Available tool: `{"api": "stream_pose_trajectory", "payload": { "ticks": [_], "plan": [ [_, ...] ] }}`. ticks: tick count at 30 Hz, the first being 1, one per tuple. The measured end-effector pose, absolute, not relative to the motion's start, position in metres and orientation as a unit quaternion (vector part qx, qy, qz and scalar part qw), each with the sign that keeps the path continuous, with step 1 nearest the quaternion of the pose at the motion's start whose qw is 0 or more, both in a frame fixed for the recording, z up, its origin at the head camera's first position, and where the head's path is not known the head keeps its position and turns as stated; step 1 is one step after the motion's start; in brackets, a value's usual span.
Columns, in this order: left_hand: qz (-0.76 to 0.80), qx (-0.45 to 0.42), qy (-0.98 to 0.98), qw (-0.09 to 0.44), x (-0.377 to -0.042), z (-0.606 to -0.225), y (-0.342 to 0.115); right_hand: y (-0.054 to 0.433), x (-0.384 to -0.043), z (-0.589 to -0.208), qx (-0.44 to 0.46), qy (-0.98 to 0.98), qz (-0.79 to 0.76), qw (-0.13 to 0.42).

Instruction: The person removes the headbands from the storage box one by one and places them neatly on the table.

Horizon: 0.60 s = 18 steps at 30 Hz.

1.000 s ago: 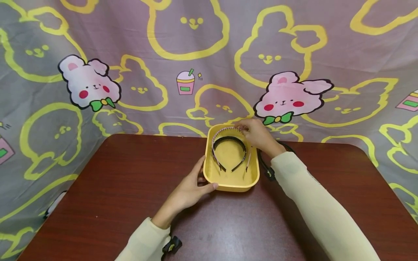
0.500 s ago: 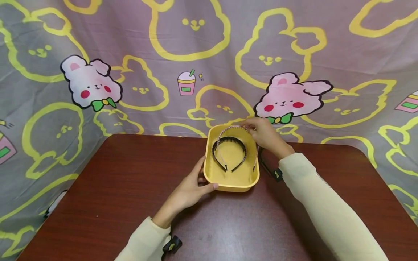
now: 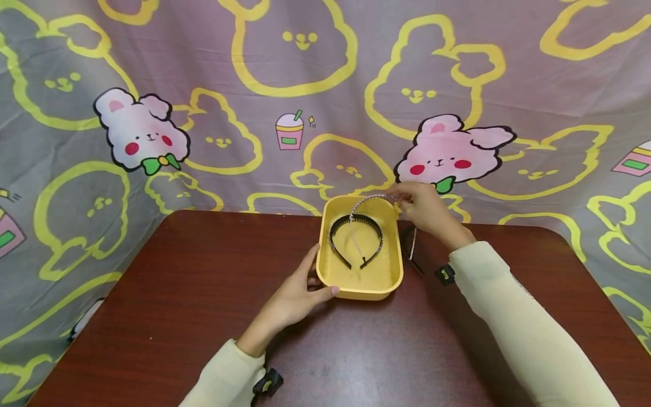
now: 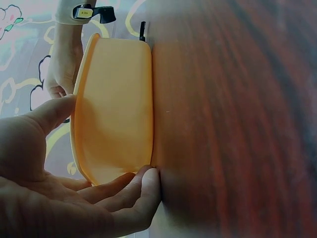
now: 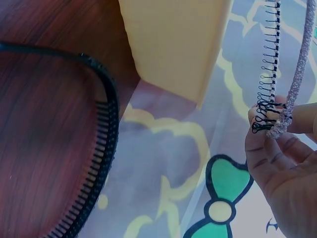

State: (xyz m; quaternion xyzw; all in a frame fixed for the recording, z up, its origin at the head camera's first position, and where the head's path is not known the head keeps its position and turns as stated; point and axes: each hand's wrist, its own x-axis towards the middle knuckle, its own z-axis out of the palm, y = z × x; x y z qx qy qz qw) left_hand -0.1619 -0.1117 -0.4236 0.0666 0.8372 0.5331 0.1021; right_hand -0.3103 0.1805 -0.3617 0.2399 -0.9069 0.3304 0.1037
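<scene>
My left hand (image 3: pixel 292 297) holds the near left corner of a yellow plastic bin (image 3: pixel 363 294), thumb at the rim and fingers along the side wall. In the left wrist view, the fingertips reach the bin's bottom edge at the tabletop. Between thumb and fingers, my right hand (image 3: pixel 426 206) pinches a glittery pinkish headband (image 5: pixel 297 74) lined with black wire loops. It is raised over the bin's far right rim, one end over the bin and the other outside it. Inside the bin lies a black toothed headband (image 3: pixel 331 233).
Right of the bin, another black toothed headband (image 5: pixel 111 109) lies on the dark red wooden table (image 3: pixel 203 271). A patterned cloth (image 3: pixel 315 113) with rabbit faces hangs right behind the table's far edge.
My right hand has moved rightward with the pinkish headband, lifting it partly out past the bin's right rim. The left hand and bin have stayed put.
</scene>
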Motion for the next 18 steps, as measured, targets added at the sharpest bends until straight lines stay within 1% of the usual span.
{"api": "stream_pose_trajectory", "payload": {
  "ticks": [7, 14, 18],
  "plan": [
    [0.534, 0.063, 0.837, 0.102, -0.162, -0.423, -0.112, 0.196, -0.306, -0.359, 0.230, -0.912, 0.323, 0.107],
    [0.535, 0.061, 0.836, 0.105, -0.161, -0.422, -0.112, 0.215, -0.303, -0.359, 0.227, -0.911, 0.321, 0.124],
    [0.533, 0.059, 0.838, 0.106, -0.162, -0.422, -0.111, 0.225, -0.301, -0.359, 0.210, -0.917, 0.320, 0.114]
  ]
}}
